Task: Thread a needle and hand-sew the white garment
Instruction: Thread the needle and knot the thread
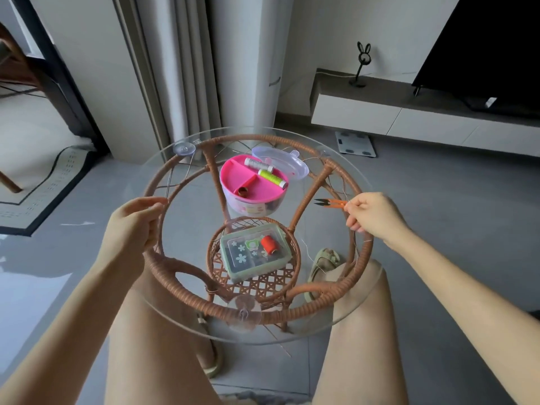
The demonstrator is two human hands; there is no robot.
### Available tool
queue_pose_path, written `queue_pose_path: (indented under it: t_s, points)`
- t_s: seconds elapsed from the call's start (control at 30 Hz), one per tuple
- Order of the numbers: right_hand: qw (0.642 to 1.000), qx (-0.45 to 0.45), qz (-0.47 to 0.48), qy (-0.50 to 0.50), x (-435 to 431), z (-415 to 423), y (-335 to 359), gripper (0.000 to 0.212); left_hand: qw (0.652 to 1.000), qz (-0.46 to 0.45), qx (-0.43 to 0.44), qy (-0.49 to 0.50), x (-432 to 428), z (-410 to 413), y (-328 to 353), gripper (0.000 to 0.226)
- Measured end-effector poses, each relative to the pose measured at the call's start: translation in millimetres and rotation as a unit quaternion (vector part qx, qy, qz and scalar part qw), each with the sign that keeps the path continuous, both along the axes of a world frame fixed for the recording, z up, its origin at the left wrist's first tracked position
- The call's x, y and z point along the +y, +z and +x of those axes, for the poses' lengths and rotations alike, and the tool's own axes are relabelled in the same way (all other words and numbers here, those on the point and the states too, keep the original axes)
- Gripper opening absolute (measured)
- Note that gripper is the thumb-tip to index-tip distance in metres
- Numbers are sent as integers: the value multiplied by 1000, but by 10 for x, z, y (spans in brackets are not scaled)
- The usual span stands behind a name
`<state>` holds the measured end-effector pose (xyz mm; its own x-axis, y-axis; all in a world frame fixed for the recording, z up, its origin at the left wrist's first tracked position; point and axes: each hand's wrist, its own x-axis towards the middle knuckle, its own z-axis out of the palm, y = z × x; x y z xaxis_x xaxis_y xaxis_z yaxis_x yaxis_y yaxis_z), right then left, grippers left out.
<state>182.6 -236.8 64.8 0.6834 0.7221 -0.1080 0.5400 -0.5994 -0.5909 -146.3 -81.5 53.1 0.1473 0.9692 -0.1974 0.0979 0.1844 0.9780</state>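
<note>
Tucking thighs [157, 346] under glass table [292, 342]; pinching pale thread [304, 247] in right hand [371, 217] beside orange snips [330, 203], probably its other end in left hand [137, 226]. Keeping thread taut, likely best. Seeing no garment.

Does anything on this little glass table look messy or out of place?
Nothing looks spilled or broken. The clear lid is off the pink sewing box and lies just behind it. A red thread spool sits loose on top of the green box rather than inside it.
</note>
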Motion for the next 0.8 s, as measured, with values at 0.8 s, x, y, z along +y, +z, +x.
queue_pose_path:
  t_s: [0.8]
  points:
    - [962, -203, -21, 183, 67, -858, -488, 23, 996, -61, -66, 13, 144, -626, -137, 18]
